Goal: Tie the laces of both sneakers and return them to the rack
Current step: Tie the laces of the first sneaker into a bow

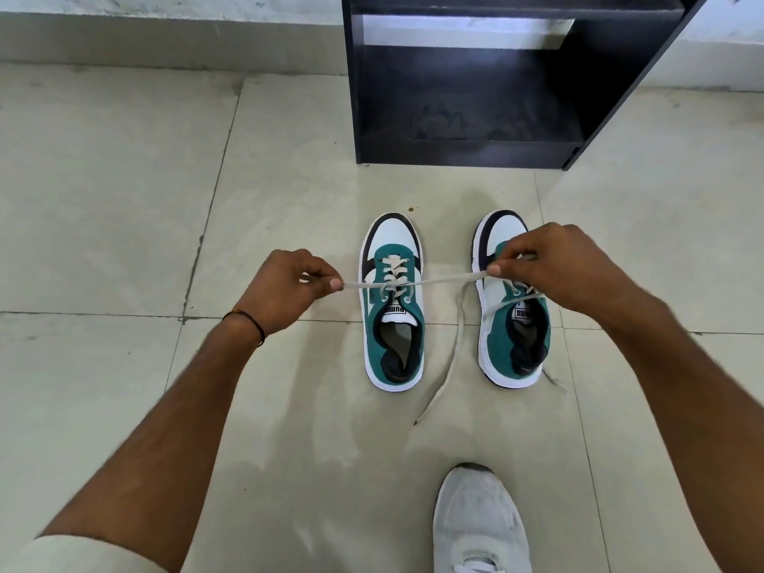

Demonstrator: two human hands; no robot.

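Two green, white and black sneakers stand side by side on the tiled floor, toes pointing away from me. On the left sneaker (392,324) the two lace ends are crossed over the tongue and pulled taut sideways. My left hand (285,291) pinches one end left of the shoe. My right hand (554,270) pinches the other end and hovers over the front of the right sneaker (516,345). The right sneaker's laces (454,337) lie loose on the floor on both sides of it.
A black shoe rack (475,97) with open shelves stands against the wall just beyond the sneakers. My own foot in a grey-white shoe (479,523) is planted at the bottom of the view. Pale tiles surround the shoes.
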